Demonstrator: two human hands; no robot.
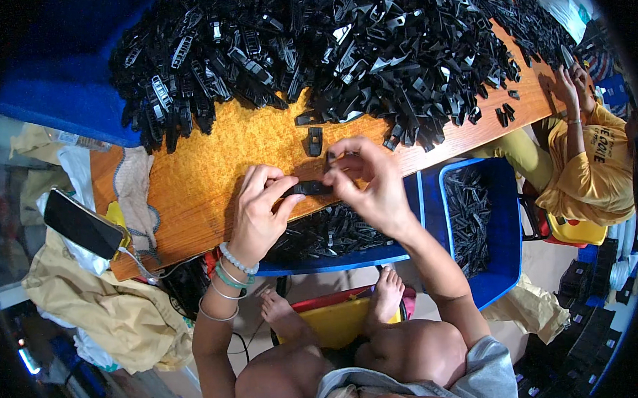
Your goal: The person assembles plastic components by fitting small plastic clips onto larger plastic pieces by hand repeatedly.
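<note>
My left hand (259, 212) and my right hand (368, 179) meet over the front edge of an orange wooden table (211, 175). Between their fingertips they hold one small black plastic part (308, 189), lying level. My left wrist carries several bead and ring bracelets. A single black part (315, 141) lies alone on the wood just beyond my hands. Behind it a large heap of black plastic parts (327, 49) covers the far half of the table.
Below the table edge stand two blue bins, one (335, 234) under my hands and one (476, 220) to the right, both holding black parts. A phone (84, 223) and a cloth (135, 193) lie at the left end. A person in yellow (588, 159) sits at right.
</note>
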